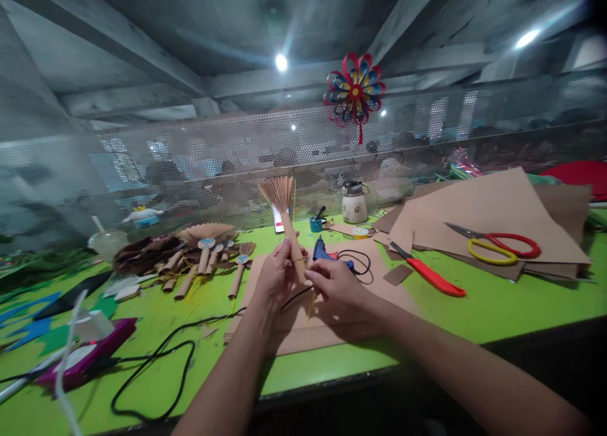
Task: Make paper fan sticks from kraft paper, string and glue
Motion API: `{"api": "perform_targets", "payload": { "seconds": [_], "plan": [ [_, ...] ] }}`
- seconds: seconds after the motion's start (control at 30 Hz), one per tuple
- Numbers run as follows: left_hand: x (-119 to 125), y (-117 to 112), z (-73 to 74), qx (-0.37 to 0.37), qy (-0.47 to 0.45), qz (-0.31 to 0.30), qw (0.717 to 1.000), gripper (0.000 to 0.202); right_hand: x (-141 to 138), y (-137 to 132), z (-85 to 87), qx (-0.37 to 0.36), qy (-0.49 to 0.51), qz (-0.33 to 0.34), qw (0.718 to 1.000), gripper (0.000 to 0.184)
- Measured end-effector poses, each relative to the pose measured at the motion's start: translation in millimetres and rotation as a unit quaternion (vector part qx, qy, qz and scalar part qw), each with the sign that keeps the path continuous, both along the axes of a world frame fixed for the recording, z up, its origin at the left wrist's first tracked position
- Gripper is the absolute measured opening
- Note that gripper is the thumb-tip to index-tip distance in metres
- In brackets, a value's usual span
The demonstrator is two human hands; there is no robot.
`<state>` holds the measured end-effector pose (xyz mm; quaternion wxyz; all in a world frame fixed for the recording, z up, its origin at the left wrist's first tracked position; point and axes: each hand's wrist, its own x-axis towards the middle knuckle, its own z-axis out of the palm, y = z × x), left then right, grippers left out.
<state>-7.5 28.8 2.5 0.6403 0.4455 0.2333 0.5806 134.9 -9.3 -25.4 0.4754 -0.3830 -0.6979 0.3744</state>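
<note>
Upright and slightly tilted, a brown pleated paper fan [279, 193] with a rolled paper handle stands over the brown sheets. My left hand [279, 273] is closed around its handle. At the handle's lower end, my right hand [334, 281] is closed in a pinch, with a thin yellow string [311, 306] hanging below the fingertips. Just behind my right hand rests a blue glue gun [323, 249]. Under both hands lie flat brown paper sheets [294, 341]. More paper fans [207, 234] with rolled handles lie in a pile to the left.
On the right are a red-handled knife [436, 278], scissors [515, 245] and large brown sheets [478, 211]. A jug [355, 203], a teal tape roll [316, 224] and a phone [279, 221] stand at the back. A purple power strip [90, 354] and black cable [177, 335] occupy the left.
</note>
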Motion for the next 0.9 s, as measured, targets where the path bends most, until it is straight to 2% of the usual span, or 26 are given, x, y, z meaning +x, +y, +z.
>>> {"api": "perform_targets", "payload": {
  "seconds": [0.1,0.23,0.47,0.7,0.8,0.9],
  "plan": [
    [-1,4,-4.0,-0.028,-0.022,0.023,0.999,0.016,0,-4,-3.3,0.133,-0.084,-0.083,0.984,0.015],
    [5,2,-4.5,-0.064,-0.05,0.013,0.997,0.016,-1,-7,-6.0,0.181,-0.117,-0.136,0.967,0.009],
    [11,-6,-1.6,-0.08,-0.047,-0.04,0.995,0.022,-3,-8,-6.5,0.206,-0.101,-0.112,0.967,0.01],
    [11,-3,-6.6,-0.042,-0.064,0.032,0.997,0.023,-3,-13,-2.8,0.274,-0.112,-0.135,0.946,0.013],
    [12,-3,-7.9,-0.04,-0.068,0.036,0.996,0.025,-6,-16,-5.1,0.29,-0.15,-0.112,0.938,0.015],
    [13,-4,-7.7,-0.059,-0.07,0.031,0.995,0.024,-9,-18,-10.5,0.272,-0.189,-0.084,0.94,0.018]
  ]
}}
